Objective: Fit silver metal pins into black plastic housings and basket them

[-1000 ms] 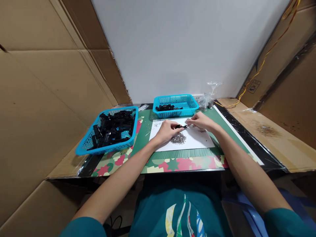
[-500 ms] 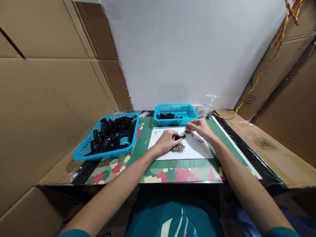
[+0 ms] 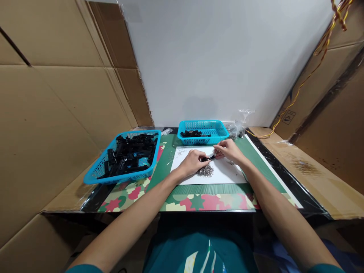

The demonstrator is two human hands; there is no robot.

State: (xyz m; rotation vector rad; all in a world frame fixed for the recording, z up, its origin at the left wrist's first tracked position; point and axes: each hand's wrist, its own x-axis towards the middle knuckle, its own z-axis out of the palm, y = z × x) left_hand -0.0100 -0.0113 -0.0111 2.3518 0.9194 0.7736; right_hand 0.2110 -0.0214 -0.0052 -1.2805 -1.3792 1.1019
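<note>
My left hand (image 3: 193, 162) is closed around a small black plastic part (image 3: 208, 158), whose narrow end points to the right. Close to that end is my right hand (image 3: 227, 150), its thumb and fingers pinched together; whatever is between the fingertips is too small to make out. Both hands are over a white sheet (image 3: 224, 176). A heap of tiny metal pieces (image 3: 205, 171) lies on the sheet just below my left hand. Smaller scatterings of metal bits (image 3: 181, 152) lie at the sheet's upper left and under my right hand.
A large blue basket (image 3: 119, 179) full of black plastic parts (image 3: 131, 151) stands at the left. Behind the sheet is a smaller blue basket (image 3: 203, 141) holding some black pieces. Clear plastic bags (image 3: 237, 128) lie beside it. Cardboard walls (image 3: 57, 94) flank the table.
My right hand has come down and slightly left from the metal bits to the tip of the black part. The left hand has stayed in place with its part.
</note>
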